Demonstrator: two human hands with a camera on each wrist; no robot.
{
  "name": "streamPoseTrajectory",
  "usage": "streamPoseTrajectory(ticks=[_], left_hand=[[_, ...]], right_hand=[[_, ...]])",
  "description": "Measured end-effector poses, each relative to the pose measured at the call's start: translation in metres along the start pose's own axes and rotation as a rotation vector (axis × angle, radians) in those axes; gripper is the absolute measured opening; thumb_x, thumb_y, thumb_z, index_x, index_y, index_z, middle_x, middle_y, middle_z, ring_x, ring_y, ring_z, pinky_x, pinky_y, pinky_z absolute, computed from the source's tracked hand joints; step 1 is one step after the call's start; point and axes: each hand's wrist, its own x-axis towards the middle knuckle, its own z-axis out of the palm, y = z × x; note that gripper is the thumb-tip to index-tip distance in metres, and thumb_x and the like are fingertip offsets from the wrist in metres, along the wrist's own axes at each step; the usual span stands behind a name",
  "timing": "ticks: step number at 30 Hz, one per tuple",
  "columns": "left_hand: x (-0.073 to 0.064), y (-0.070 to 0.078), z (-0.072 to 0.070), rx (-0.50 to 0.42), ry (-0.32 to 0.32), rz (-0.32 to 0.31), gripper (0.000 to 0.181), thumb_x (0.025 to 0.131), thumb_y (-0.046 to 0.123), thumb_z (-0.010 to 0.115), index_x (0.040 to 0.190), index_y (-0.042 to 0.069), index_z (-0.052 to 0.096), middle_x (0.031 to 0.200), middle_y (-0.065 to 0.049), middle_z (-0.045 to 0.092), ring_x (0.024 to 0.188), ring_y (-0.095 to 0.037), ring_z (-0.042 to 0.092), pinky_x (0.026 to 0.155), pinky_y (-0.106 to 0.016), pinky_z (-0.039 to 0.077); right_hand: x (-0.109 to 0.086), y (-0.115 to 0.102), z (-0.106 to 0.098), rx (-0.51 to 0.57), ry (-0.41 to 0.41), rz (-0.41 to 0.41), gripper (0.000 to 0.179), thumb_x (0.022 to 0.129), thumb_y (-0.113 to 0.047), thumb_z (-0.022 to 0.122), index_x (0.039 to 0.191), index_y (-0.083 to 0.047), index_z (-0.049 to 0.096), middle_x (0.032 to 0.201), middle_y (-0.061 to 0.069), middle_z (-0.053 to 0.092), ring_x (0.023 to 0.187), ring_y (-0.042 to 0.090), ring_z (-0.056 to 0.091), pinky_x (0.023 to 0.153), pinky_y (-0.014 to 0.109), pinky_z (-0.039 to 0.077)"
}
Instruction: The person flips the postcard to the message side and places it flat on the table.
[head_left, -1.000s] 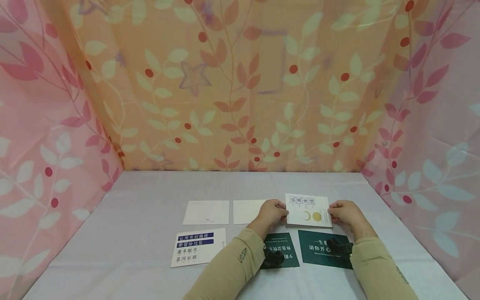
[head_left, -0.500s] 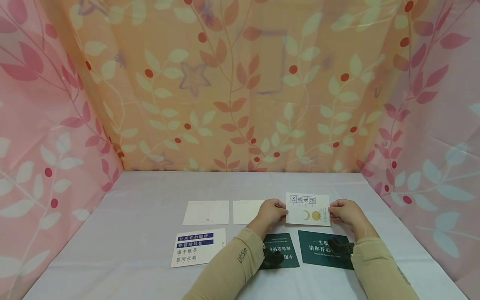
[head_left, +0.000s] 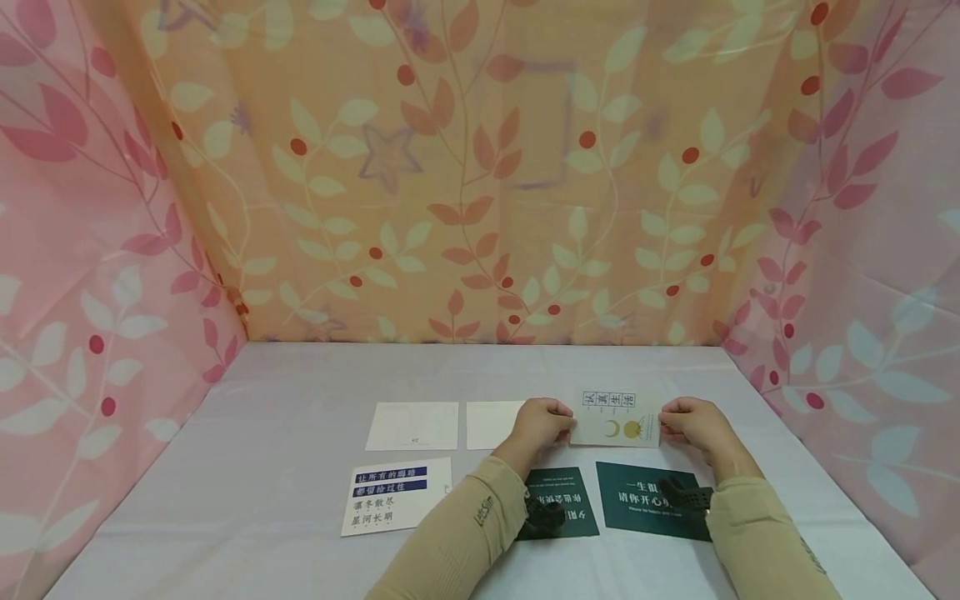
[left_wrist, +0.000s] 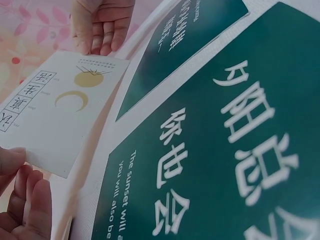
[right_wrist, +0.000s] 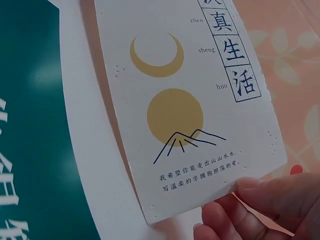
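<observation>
A white postcard (head_left: 617, 417) with a gold moon, a gold sun and boxed Chinese characters is held above the table between both hands. My left hand (head_left: 538, 429) pinches its left short edge, thumb on top, as the left wrist view shows. The right hand (head_left: 699, 429) pinches the opposite short edge; in the right wrist view its thumb (right_wrist: 270, 197) lies over the card's corner area. A gap and shadow show below the card. Nearer the person lie two dark green postcards, one (head_left: 573, 500) partly under the left forearm, the other (head_left: 637, 496) partly behind the right wrist strap.
A blank-looking white card (head_left: 412, 425) lies at the left of the far row. Another pale card (head_left: 491, 423) is partly covered by the left hand. In front lies a card with blue bands (head_left: 397, 496). Patterned cloth walls (head_left: 480, 208) enclose the white table (head_left: 225, 467).
The held postcard has tilted slightly and its lower edge has risen a little; its face looks dimmer. Both hands stay nearly in place, still gripping it. The cards on the table have not moved.
</observation>
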Motion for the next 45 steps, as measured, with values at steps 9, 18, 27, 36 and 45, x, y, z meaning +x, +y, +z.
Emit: streamPoseTrajectory(ticks=[9, 18, 27, 36, 45], left_hand=[[0.0, 0.002, -0.001, -0.005, -0.003, -0.014, 0.007, 0.08, 0.015, 0.069, 0.073, 0.014, 0.069, 0.071, 0.0, 0.061, 0.06, -0.015, 0.057, 0.055, -0.025, 0.049], [0.001, 0.001, -0.001, -0.012, -0.006, 0.004, 0.007, 0.081, 0.015, 0.068, 0.075, 0.012, 0.07, 0.066, 0.0, 0.063, 0.06, -0.015, 0.062, 0.058, -0.029, 0.054], [0.001, 0.003, -0.003, -0.048, -0.026, 0.007, 0.008, 0.084, 0.014, 0.065, 0.079, 0.011, 0.07, 0.07, -0.001, 0.064, 0.066, -0.016, 0.064, 0.061, -0.029, 0.054], [0.002, 0.003, -0.006, -0.144, -0.049, -0.012, 0.009, 0.086, 0.012, 0.062, 0.081, 0.01, 0.069, 0.073, -0.004, 0.065, 0.069, -0.018, 0.064, 0.066, -0.029, 0.054], [0.004, 0.001, -0.008, -0.152, -0.041, 0.013, 0.013, 0.087, 0.017, 0.061, 0.08, 0.009, 0.069, 0.073, -0.004, 0.065, 0.068, -0.015, 0.064, 0.064, -0.027, 0.054]], right_hand=[[-0.004, -0.002, -0.004, 0.017, 0.0, -0.03, 0.023, 0.091, -0.015, 0.056, 0.101, 0.005, 0.059, 0.093, 0.015, 0.06, 0.075, 0.019, 0.059, 0.068, 0.028, 0.053], [-0.004, -0.001, -0.009, 0.06, -0.007, -0.071, 0.026, 0.091, -0.016, 0.056, 0.103, 0.007, 0.059, 0.091, 0.011, 0.061, 0.076, 0.017, 0.06, 0.071, 0.028, 0.054], [-0.004, 0.0, -0.011, 0.046, -0.011, -0.098, 0.029, 0.091, -0.019, 0.057, 0.104, 0.007, 0.059, 0.094, 0.011, 0.061, 0.079, 0.015, 0.061, 0.073, 0.027, 0.053], [-0.004, 0.001, -0.014, 0.05, -0.05, -0.124, 0.031, 0.091, -0.023, 0.057, 0.105, 0.004, 0.061, 0.093, 0.009, 0.065, 0.088, 0.024, 0.062, 0.077, 0.029, 0.053], [-0.005, 0.0, -0.014, 0.105, -0.089, -0.152, 0.027, 0.091, -0.017, 0.056, 0.104, 0.007, 0.06, 0.095, 0.012, 0.067, 0.09, 0.029, 0.064, 0.076, 0.032, 0.053]])
